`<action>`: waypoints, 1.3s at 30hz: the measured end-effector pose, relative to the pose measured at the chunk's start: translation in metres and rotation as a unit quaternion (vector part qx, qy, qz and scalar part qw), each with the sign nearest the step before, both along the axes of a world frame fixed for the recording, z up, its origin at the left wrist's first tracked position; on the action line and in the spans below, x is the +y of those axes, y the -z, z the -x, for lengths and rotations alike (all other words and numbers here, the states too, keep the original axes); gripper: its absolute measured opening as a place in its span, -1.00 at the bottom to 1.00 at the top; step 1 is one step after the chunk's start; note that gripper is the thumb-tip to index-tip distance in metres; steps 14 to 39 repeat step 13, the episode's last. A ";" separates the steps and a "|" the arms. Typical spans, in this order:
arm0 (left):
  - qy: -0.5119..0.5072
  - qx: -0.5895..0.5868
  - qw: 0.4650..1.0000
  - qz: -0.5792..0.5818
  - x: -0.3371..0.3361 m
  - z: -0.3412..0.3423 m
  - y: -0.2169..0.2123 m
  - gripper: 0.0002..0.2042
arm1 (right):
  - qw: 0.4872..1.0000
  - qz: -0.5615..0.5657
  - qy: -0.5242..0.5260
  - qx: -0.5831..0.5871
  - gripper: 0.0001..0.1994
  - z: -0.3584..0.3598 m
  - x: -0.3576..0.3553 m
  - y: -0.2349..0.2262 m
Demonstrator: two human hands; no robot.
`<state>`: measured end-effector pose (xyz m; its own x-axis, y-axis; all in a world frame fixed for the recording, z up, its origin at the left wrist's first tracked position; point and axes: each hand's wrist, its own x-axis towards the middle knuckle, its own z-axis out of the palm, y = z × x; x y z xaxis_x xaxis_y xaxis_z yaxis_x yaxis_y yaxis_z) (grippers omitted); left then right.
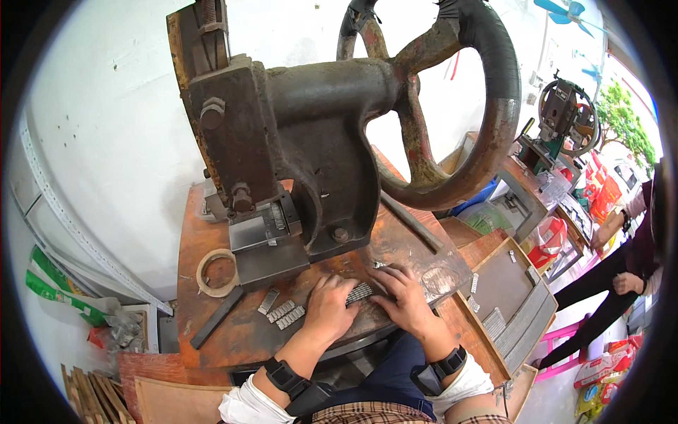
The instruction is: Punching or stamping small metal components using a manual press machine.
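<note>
A short metal link strip [360,292], like a piece of watch band, lies between my hands just above the bench's front edge. My left hand [330,308] pinches its left end between thumb and fingers. At the other end my right hand [402,297] has its thumb against the strip, fingers bent over the wood. Beyond the right fingertips sits a small metal piece [380,264]. Left of my left hand rest similar link strips [285,312] and a flat metal strip [268,301]. A dark hand press [325,141] stands behind, with a steel block [248,234] at its base.
A tape roll [217,273] and a dark bar [217,316] lie on the left. A long rod [411,223] lies right of the press, below its big handwheel [494,106]. A wooden tray [508,265] holds metal strips. At far right a person [628,247] stands beside another bench.
</note>
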<state>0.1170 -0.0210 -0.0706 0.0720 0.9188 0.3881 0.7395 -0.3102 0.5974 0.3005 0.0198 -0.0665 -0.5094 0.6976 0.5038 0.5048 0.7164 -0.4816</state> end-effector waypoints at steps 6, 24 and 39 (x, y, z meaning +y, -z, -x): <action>0.002 0.000 1.000 0.002 0.000 0.002 0.000 -0.63 | 0.982 -0.140 0.035 -0.121 -0.56 -0.005 -0.017 -0.006; -0.051 0.044 0.998 0.002 0.002 -0.010 0.002 -0.61 | 0.982 -0.135 0.044 -0.125 -0.56 -0.006 -0.016 0.004; -0.051 0.044 0.998 0.002 0.002 -0.010 0.002 -0.61 | 0.982 -0.135 0.044 -0.125 -0.56 -0.006 -0.016 0.004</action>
